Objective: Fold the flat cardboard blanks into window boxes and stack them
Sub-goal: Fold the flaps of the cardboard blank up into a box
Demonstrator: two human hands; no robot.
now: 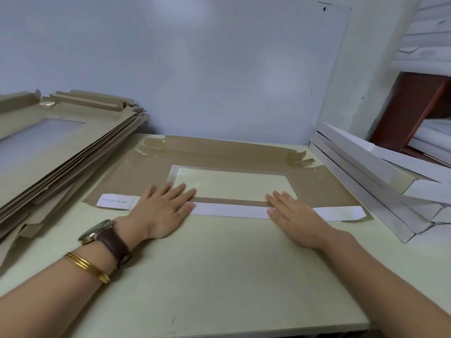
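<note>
single view, head-worn, wide-angle. looks forward and down across the table (219,276) toward the wall (195,69) behind it. close range: left hand (161,211) and right hand (292,215) reach in from the bottom edge and lie near frame centre. straight edges bow at the sides.

You've got matt brown cardboard in the blank (317,189), and its folded flap (231,211) shows a smooth white paper face. The window film (231,185) is clear plastic with a faint sheen. Your table (219,276) looks pale, smooth and matt. The watch strap (114,243) is dark leather, the bangles (86,265) shiny gold metal.
</note>
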